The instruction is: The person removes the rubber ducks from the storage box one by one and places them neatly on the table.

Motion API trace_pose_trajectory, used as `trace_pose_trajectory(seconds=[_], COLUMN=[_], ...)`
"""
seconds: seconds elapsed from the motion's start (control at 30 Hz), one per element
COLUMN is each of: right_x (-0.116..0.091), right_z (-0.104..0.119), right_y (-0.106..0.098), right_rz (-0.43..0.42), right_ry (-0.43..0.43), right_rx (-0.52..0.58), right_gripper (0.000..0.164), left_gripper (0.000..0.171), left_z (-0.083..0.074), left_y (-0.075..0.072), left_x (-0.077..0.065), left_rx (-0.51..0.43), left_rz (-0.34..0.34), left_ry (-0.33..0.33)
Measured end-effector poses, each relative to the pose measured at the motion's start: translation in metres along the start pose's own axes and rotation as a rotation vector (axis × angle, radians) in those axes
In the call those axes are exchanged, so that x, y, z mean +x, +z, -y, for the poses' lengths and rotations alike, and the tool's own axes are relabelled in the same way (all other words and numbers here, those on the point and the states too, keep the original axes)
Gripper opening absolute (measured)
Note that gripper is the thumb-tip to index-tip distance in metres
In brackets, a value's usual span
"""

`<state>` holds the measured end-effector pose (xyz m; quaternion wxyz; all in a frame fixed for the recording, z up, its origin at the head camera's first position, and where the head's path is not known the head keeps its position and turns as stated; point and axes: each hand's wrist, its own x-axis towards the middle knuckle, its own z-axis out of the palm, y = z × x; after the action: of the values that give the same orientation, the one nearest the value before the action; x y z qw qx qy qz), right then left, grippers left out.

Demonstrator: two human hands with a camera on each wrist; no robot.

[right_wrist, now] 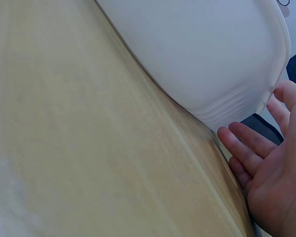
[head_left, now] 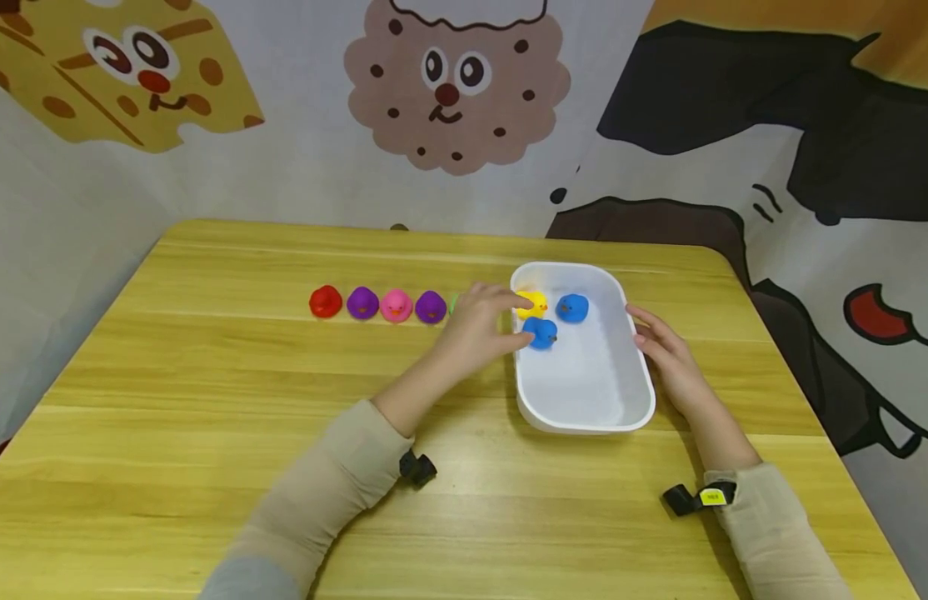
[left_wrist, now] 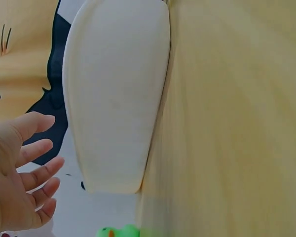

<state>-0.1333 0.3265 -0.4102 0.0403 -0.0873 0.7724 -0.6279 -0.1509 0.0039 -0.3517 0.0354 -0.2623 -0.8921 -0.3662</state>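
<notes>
A white plastic box [head_left: 595,379] stands on the table with a yellow toy duck [head_left: 536,303] and two blue ones inside. One blue duck [head_left: 541,333] lies by the left wall, just in front of the yellow one; the other blue duck [head_left: 572,308] is farther right. My left hand [head_left: 475,327] reaches over the box's left rim, its thumb and fingers spread apart near the yellow duck and the nearer blue duck. Nothing shows in its grasp in the left wrist view. Against the box's right side rests my right hand [right_wrist: 271,163], fingers extended, one digit touching the rim.
Left of the box, a row of toy ducks runs across the table [head_left: 284,375]: red [head_left: 325,302], purple [head_left: 362,303], pink [head_left: 396,306], another purple [head_left: 431,307], and a green duck [left_wrist: 119,232] mostly hidden by my left hand in the head view. A cartoon-printed cloth hangs behind.
</notes>
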Motion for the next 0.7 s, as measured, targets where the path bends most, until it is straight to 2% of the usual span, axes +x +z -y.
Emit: trace_pose_trajectory(seconds=[0.2, 0.53, 0.7], right_x=[0.0, 0.0, 0.0], right_z=[0.002, 0.002, 0.0], right_y=[0.001, 0.001, 0.0], right_rz=[-0.011, -0.006, -0.005], right_ry=[0.014, 0.005, 0.009], right_rx=[-0.013, 0.009, 0.01], right_gripper=[0.048, 0.048, 0.047], left_gripper=[0.041, 0.043, 0.042], left_z=[-0.002, -0.004, -0.005], left_y=[0.013, 0.029, 0.036], left_x=[0.01, 0.021, 0.027], left_rx=[0.024, 0.139, 0.161], left_rz=[-0.008, 0.008, 0.011], left_ry=[0.031, -0.031, -0.036])
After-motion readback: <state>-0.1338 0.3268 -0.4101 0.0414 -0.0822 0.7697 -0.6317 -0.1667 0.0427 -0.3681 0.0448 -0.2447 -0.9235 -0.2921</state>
